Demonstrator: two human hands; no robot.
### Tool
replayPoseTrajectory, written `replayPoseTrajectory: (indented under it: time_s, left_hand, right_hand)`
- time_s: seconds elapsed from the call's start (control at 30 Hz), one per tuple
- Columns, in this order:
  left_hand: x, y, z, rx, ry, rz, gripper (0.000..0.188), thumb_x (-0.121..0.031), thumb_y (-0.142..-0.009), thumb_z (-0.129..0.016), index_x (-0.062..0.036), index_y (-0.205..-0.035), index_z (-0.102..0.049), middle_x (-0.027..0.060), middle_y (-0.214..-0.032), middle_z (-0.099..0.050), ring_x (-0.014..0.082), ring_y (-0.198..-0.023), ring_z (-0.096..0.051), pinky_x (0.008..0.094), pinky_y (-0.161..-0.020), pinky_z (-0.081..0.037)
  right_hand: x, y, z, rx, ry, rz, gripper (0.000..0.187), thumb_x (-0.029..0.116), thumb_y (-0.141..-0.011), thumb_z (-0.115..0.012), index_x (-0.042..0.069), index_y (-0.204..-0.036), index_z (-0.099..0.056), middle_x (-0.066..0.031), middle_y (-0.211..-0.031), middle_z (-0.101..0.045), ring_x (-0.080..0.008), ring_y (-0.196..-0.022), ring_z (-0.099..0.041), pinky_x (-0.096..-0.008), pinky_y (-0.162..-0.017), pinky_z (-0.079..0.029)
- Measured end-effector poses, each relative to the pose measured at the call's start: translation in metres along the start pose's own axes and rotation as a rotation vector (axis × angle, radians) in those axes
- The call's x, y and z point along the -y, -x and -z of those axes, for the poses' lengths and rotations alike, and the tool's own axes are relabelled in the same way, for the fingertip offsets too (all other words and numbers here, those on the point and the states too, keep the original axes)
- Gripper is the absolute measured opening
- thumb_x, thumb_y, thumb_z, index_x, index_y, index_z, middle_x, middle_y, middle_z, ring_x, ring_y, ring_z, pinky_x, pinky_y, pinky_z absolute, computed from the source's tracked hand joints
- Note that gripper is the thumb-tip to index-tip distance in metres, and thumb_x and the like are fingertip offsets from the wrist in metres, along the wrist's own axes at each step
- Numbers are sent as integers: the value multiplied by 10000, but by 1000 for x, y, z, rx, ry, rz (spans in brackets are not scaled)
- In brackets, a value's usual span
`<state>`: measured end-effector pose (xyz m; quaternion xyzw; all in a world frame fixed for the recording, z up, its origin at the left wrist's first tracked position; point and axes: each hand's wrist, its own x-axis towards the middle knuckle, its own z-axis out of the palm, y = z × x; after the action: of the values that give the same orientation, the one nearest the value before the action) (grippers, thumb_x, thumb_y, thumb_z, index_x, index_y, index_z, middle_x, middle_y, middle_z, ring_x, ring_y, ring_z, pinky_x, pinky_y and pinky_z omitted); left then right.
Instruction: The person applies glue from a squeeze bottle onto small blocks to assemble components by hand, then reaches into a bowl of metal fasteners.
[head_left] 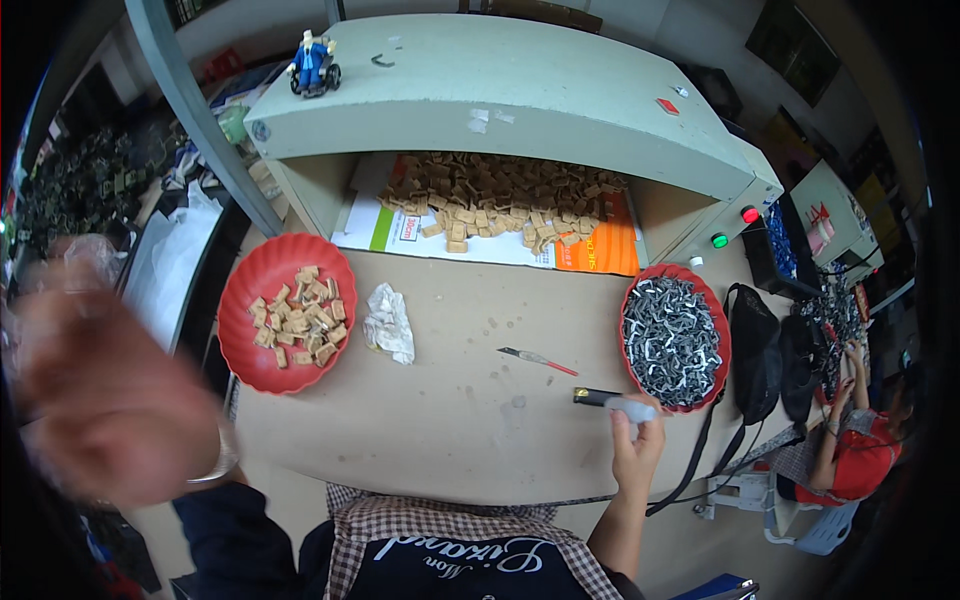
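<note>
My right hand [638,448] is at the right of the table, by the near side of a red scalloped bowl [727,345] full of small black and white parts [670,340]. Its fingers pinch a whitish, translucent piece [630,408]. A short black stick with a yellow end [592,396] touches that piece; whether they are joined I cannot tell. My left hand [120,390] is raised close to the camera at the left, smeared by motion, its fingers unclear. Beyond it, another red scalloped bowl [235,300] holds small tan blocks [300,320].
A thin red-handled tool [540,361] and crumpled white tissue [388,322] lie on the table [450,420]. Many tan blocks [500,195] are heaped under a pale green machine housing [480,75], with red [750,214] and green buttons [719,241]. Black pouches [752,350] stand right; a co-worker [865,450] sits beyond.
</note>
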<state>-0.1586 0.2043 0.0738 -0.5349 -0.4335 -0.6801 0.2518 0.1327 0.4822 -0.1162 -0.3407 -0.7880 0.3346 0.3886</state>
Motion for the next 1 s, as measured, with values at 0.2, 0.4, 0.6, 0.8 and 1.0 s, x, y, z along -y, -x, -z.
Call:
replayPoseTrajectory:
  time_s: [0.2, 0.4, 0.6, 0.8, 1.0]
  left_hand:
    - [129, 95, -118, 732, -326, 443, 188, -92, -740, -555, -25, -915, -557, 102, -902, -555, 252, -879, -509, 342, -773, -395]
    - [218, 133, -169, 830, -575, 231, 230, -96, -710, -567, -52, -933, -537, 92, -958, -511, 258, -917, -480, 352, -782, -377]
    - [266, 149, -195, 1087, -873, 26, 192, -105, -707, -550, -47, -890, -558, 95, -850, -531, 236, -869, -499, 331, -745, -384]
    - [242, 128, -207, 548, -331, 708, 156, -95, -784, -509, -10, -909, -545, 74, -811, -559, 173, -745, -538, 279, -678, -419]
    - [147, 150, -156, 338, 574, 1472, 263, -117, -838, -497, -8, -1076, -481, 63, -925, -567, 117, -808, -540, 241, -706, -435]
  right_hand:
    - [52, -33, -88, 554, -226, 307, 182, 124, -710, -626, 24, -842, -552, -99, -865, -558, -245, -804, -544, -306, -700, -435]
    - [30, -10, -131, 650, -339, 243, 205, 129, -716, -625, 28, -876, -545, -100, -863, -550, -229, -788, -542, -293, -693, -436]
    - [28, -19, -129, 642, -348, 240, 222, 111, -712, -628, 25, -896, -538, -105, -866, -550, -226, -788, -542, -287, -695, -432]
    - [18, -23, -126, 519, -467, 45, 202, 101, -750, -590, 13, -909, -501, -83, -830, -556, -183, -755, -547, -282, -693, -435]
    - [10, -27, -112, 429, -1013, -514, 134, 75, -788, -553, 30, -880, -467, -85, -867, -554, -140, -749, -551, -271, -667, -459]
